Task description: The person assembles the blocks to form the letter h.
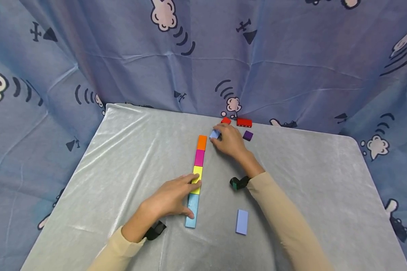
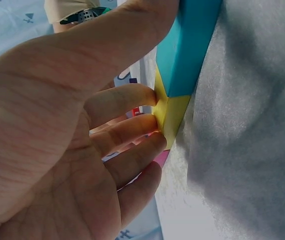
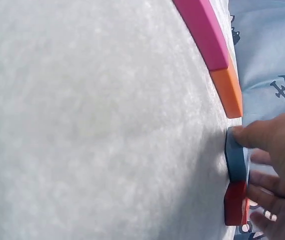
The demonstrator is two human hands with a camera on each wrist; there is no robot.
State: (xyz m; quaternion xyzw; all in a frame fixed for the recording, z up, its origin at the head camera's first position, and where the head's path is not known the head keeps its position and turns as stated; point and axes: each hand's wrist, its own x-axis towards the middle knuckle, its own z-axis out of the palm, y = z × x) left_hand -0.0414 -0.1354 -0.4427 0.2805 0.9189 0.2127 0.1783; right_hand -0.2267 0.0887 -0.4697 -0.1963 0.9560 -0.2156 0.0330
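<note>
A straight row of coloured blocks runs away from me: a light-blue block (image 1: 192, 214) nearest, then a yellow block (image 1: 196, 171), a magenta block (image 1: 199, 158) and an orange block (image 1: 201, 143). My left hand (image 1: 171, 197) rests over the row with fingers extended; its fingertips touch the yellow block and its thumb lies at the light-blue one. Beyond the orange end, my right hand (image 1: 230, 141) pinches a blue block (image 1: 214, 134) between thumb and fingers. In the right wrist view, this blue block (image 3: 236, 157) lies between the orange block (image 3: 227, 92) and a red block (image 3: 235, 204).
At the far edge of the cloth-covered table (image 1: 308, 180) are a small red block (image 1: 225, 120), a longer red block (image 1: 244, 122) and a dark purple block (image 1: 248, 136). A periwinkle block (image 1: 242, 222) lies near me, right of the row. A patterned curtain (image 1: 203, 67) hangs behind.
</note>
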